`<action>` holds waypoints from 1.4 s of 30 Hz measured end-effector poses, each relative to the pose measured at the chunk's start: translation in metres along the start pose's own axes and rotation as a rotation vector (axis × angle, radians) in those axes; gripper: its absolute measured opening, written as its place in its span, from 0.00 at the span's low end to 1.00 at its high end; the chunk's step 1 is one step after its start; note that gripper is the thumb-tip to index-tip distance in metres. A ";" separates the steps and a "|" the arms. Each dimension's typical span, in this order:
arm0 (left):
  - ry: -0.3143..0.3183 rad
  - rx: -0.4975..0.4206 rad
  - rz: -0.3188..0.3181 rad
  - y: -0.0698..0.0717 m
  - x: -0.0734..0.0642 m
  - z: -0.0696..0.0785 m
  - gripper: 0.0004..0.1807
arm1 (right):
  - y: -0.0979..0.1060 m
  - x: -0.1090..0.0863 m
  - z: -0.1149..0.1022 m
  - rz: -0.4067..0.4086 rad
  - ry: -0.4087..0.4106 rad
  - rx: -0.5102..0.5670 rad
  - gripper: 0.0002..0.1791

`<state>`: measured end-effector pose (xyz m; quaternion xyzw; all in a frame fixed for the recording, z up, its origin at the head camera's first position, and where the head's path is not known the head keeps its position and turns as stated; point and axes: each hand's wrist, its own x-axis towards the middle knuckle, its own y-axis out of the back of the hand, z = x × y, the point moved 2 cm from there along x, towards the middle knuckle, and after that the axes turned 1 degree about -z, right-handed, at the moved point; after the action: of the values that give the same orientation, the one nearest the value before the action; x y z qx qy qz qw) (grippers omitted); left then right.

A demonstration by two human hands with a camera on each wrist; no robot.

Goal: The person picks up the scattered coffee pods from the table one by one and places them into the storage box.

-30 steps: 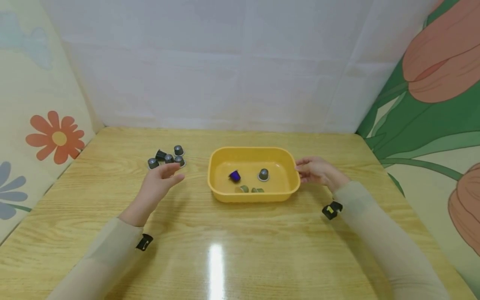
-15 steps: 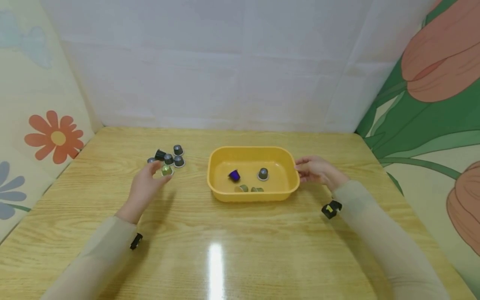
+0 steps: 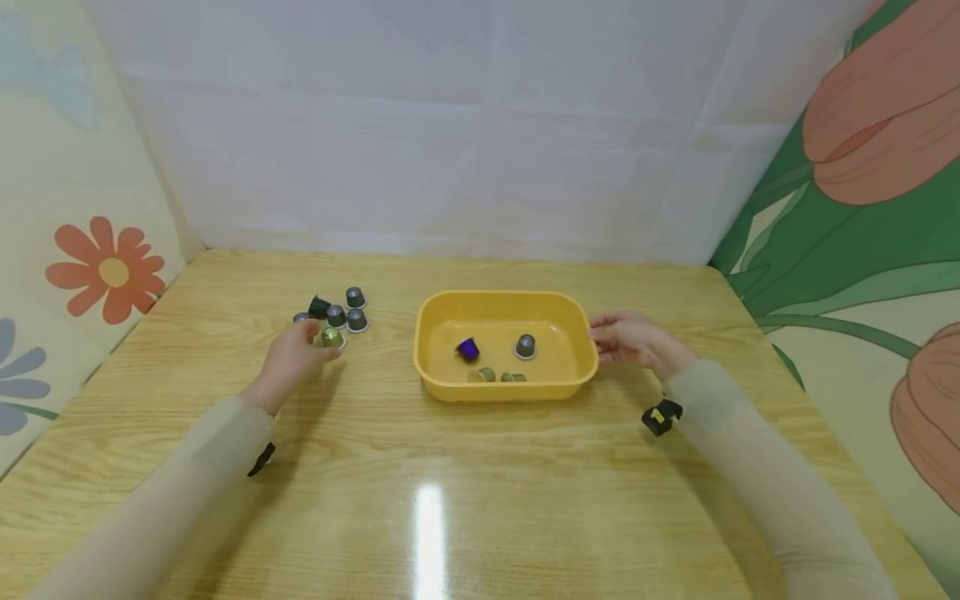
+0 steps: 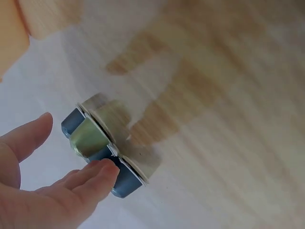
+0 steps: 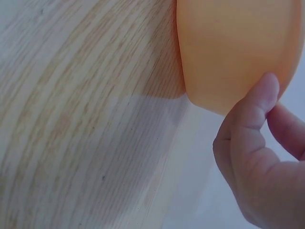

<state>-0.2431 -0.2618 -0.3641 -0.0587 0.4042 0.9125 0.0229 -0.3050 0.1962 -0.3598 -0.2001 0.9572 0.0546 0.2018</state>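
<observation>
In the head view, my left hand [image 3: 292, 360] reaches around a green coffee capsule [image 3: 332, 337] on the table. The left wrist view shows a gap between thumb and green capsule [image 4: 89, 137]; the fingers [image 4: 102, 174] lie against a dark capsule [image 4: 126, 179] beside it. At the right end of a yellow plastic bin [image 3: 506, 392], my right hand [image 3: 633, 340] holds the rim with bent fingers. Inside are a purple-blue capsule [image 3: 468, 349], a dark grey capsule [image 3: 526, 347] and two green ones [image 3: 487, 375], partly hidden by the front wall.
Several dark capsules [image 3: 336, 316] cluster just behind the left hand, one partly covered by it. A white sheet [image 3: 480, 167] rises at the table's [image 3: 480, 517] back edge. Flower-patterned panels [image 3: 112, 275] flank both sides.
The left hand has drawn back slightly and lowered around the green capsule, which it covered earlier. The right hand stays at the bin's end.
</observation>
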 end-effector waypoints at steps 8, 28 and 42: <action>0.005 0.038 0.003 0.000 0.012 -0.001 0.34 | 0.000 0.002 0.002 -0.008 0.012 0.019 0.16; 0.035 -0.003 0.034 0.002 0.023 -0.010 0.29 | 0.002 0.002 0.002 0.008 0.012 0.012 0.18; 0.063 -0.120 0.004 0.008 0.012 -0.015 0.34 | 0.001 0.002 0.002 0.002 0.013 0.016 0.17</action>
<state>-0.2546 -0.2783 -0.3701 -0.0880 0.3494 0.9328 0.0048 -0.3066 0.1970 -0.3628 -0.1979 0.9591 0.0458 0.1973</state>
